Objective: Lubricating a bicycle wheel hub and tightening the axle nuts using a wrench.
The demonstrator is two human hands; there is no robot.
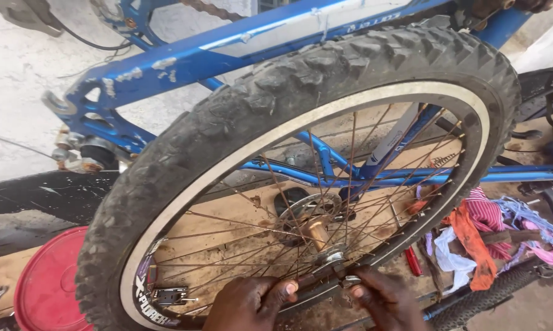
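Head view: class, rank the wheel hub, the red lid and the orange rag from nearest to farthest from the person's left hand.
From the left hand:
1. Wheel hub, just above and right, inside the spokes.
2. Red lid, far left on the floor.
3. Orange rag, far right.
The last two are nearly too close to call.

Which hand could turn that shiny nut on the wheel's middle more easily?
Probably the right hand: its fingertips already touch the nut at the wheel's hub. The left hand holds the dark bar beside it, likely steadying.
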